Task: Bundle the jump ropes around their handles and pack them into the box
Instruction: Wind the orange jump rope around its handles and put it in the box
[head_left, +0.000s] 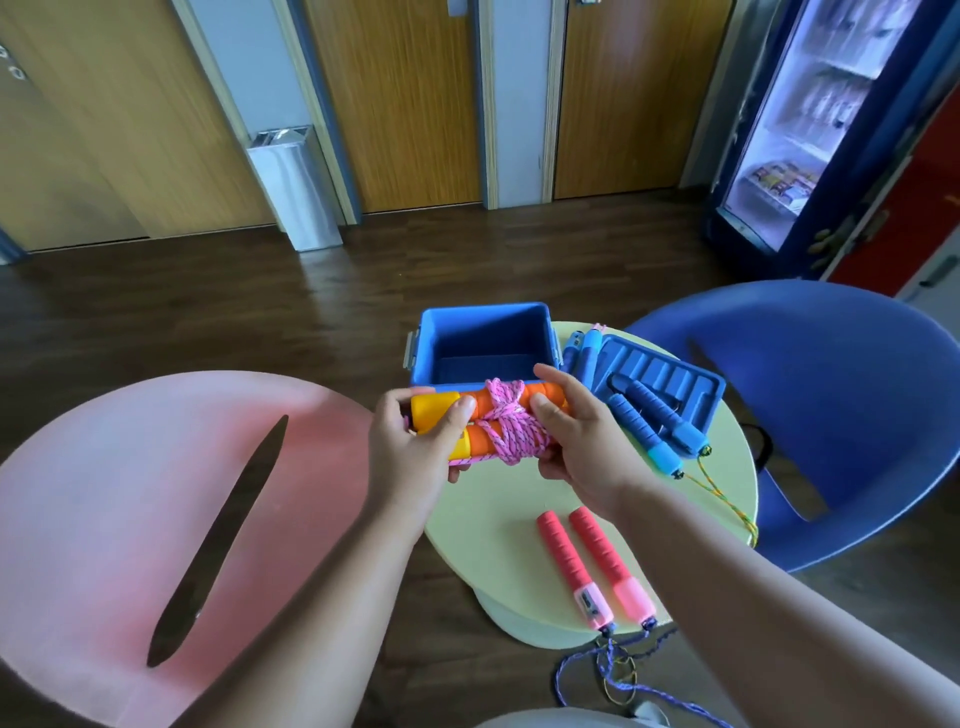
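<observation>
I count four jump ropes, two handles each: one orange pair (529, 399) at centre frame, one blue pair (649, 423) to its right, a second blue pair (584, 349) above that, and one pink pair (592, 556) lower down. There is one box (431, 338), one lid (675, 374), one table (493, 509) and two chairs (104, 493).

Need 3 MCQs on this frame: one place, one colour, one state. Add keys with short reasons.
1. Where does the lid lie, relative to the box?
A) on it
B) to its right
C) under it

2. What colour is the rope wound round the orange handles?
A) pink
B) green
C) white

3. The box is:
A) open
B) lidded
C) tipped over

Key:
1. B, the lid lies flat beside the box's right side.
2. A, pink cord crosses both handles.
3. A, the box's inside shows from above.
</observation>
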